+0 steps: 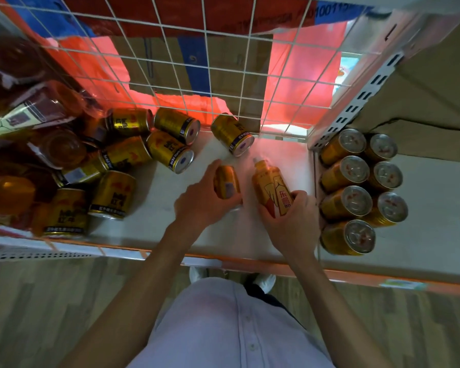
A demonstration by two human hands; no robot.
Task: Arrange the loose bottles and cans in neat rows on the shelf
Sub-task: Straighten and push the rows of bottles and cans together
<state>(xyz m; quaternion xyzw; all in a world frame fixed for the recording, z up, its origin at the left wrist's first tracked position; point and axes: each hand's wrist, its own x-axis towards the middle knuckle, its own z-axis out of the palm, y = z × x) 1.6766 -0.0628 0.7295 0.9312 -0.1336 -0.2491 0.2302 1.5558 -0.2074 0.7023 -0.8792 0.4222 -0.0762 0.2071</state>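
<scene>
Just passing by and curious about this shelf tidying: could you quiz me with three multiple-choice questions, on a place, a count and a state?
1. Where do the upright cans stand? A) at the right end of the shelf B) on the floor C) atop the bottles
2. How many upright cans show? A) three B) seven C) twelve
3. What is the right hand doing? A) hanging empty B) gripping the yellow bottle C) lying flat

Answers: 1 A, they stand right of the slotted post. 2 B, four in one column, three beside it. 3 B, it wraps the bottle.
</scene>
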